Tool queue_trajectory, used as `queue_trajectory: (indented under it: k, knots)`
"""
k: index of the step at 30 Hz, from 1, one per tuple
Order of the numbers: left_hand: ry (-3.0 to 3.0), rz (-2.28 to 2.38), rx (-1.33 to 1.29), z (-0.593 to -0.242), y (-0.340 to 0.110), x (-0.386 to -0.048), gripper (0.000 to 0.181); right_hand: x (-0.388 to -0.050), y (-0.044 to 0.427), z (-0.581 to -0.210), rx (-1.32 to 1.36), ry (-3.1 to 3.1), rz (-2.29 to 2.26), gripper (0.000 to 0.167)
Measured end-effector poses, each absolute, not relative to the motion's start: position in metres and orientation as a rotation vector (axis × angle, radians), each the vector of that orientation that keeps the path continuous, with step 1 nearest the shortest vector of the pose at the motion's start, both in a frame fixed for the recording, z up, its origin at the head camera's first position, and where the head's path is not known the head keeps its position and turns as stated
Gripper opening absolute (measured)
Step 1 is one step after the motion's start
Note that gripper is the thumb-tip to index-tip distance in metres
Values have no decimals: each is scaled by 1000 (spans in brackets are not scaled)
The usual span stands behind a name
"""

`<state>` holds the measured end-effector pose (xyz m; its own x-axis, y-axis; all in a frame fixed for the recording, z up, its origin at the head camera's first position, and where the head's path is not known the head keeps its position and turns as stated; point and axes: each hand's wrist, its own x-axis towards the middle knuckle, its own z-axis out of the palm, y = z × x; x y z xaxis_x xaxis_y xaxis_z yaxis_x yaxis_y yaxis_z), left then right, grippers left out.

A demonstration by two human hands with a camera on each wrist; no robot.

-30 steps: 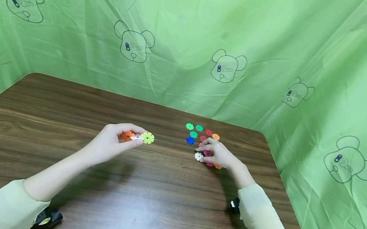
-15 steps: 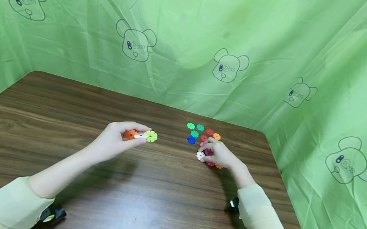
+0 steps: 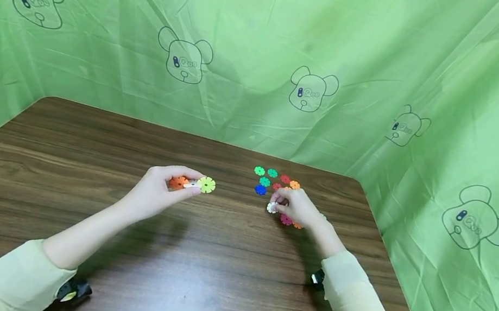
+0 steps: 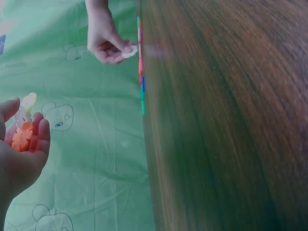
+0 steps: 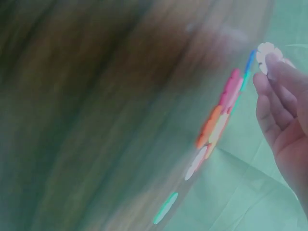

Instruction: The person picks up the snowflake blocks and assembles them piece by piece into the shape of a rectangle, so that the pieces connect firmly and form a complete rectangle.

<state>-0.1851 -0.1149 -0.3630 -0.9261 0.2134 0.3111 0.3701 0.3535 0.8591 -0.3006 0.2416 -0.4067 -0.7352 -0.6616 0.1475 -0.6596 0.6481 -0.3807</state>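
Note:
My left hand grips a short chain of flower-shaped plastic discs above the table. The chain shows an orange disc, a white disc in the middle, partly behind the fingers, and a yellow-green disc at the outer end. Over the loose pieces on the right, my right hand pinches another white disc between thumb and fingers. In the left wrist view this white disc is raised off the tabletop. The right wrist view shows its notched rim, with the thumb across it.
Loose discs lie around the right hand: several green and red ones, a blue disc, an orange disc and a magenta disc. Some are hidden beneath the hand. A green curtain borders the wooden table behind and at the sides.
The right hand has lifted the white disc slightly off the pile, and its fingers have closed in around it. The left hand with its chain has shifted only a little to the right.

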Motion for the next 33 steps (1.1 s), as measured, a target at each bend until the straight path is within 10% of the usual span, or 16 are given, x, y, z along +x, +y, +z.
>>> queue_trajectory:
  k: [33]
  knots:
    - [-2445, -1565, -566, -361, -105, -185, 26, -236, 184, -334, -688, 2650, -1572, 22]
